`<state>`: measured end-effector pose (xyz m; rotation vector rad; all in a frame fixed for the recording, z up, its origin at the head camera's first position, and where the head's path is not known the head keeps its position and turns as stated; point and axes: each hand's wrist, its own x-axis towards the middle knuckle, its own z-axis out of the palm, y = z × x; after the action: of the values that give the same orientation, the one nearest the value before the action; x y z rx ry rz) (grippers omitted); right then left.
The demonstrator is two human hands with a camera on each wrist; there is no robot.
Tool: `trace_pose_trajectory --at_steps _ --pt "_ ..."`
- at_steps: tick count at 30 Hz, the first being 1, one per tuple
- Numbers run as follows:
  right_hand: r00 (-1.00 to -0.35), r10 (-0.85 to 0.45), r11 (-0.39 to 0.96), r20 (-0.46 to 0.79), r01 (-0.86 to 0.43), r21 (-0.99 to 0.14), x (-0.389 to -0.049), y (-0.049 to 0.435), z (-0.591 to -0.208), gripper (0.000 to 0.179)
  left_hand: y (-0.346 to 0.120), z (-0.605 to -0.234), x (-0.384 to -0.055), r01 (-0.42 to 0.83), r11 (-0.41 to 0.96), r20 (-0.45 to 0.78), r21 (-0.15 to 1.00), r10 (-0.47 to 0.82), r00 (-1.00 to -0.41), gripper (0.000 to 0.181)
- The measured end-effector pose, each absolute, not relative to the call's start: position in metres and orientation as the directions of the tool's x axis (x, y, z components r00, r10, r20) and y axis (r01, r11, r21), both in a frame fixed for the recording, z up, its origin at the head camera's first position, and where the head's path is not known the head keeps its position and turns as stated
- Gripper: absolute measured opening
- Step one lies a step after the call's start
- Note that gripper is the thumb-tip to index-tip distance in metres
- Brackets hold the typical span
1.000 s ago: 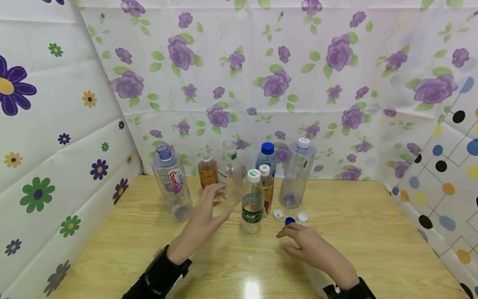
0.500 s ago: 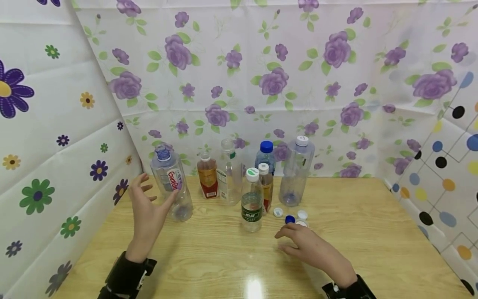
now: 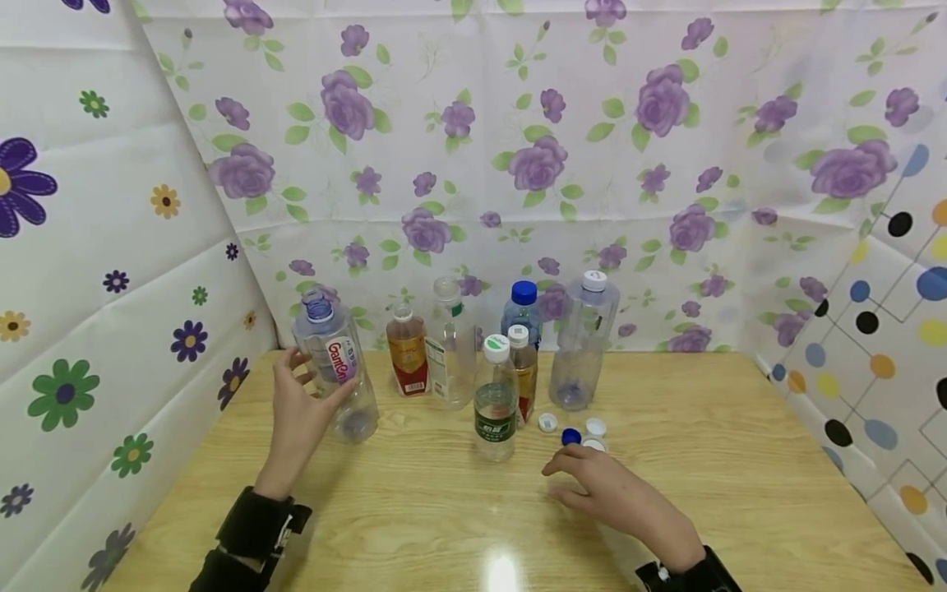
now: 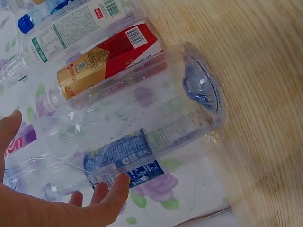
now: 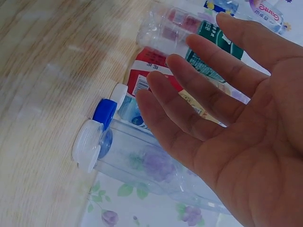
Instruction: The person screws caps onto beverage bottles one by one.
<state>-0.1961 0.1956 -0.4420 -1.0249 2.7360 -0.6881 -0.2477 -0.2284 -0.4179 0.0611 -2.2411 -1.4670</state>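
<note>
My left hand (image 3: 299, 423) spread around the tall uncapped bottle (image 3: 340, 362)

The bottle stands at the left end of the row, clear-walled, its threaded neck bare and its label printed in red. My thumb crosses in front of it and my fingers reach past its left side, held apart with the bottle between; whether any fingertip presses the plastic I can't tell for sure.

My right hand (image 3: 621, 497) hangs relaxed to the right, holding nothing, fingers slightly bent and apart from the thumb. Just beyond its fingertips lie the loose caps: a blue cap (image 3: 570, 437) with a small white cap (image 3: 547, 422) to its left and two more white ones to its right.

Right of my bottle come a brown drink bottle (image 3: 408, 353) with a red and gold label and a clear bottle (image 3: 459, 362) with a white label. Nearer me stands a green-labelled bottle (image 3: 495, 403) with its cap on, partly covering an amber bottle (image 3: 526, 370). Behind them is a blue-capped bottle (image 3: 521, 314), and a tall white-capped bottle (image 3: 580, 353) ends the row.

All of it sits on the wooden bench (image 3: 414, 510), before a purple-rose cloth (image 3: 473, 164).
</note>
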Motion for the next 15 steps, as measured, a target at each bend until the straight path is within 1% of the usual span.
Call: trace_pose_trajectory --at_steps 9,15 --pt "-0.75 -0.662 0.658 0.007 -0.586 -0.473 -0.1954 0.1934 -0.4438 0.023 -0.2337 -0.4261 -0.2557 0.215 0.449 0.356 0.867 -0.257 -0.899 0.091" --pt "-0.739 -0.673 0.646 0.015 -0.598 -0.475 -0.1948 0.1907 -0.4461 0.022 -0.2353 -0.4272 -0.2568 0.201 0.431 0.328 0.88 -0.244 -0.913 0.092"
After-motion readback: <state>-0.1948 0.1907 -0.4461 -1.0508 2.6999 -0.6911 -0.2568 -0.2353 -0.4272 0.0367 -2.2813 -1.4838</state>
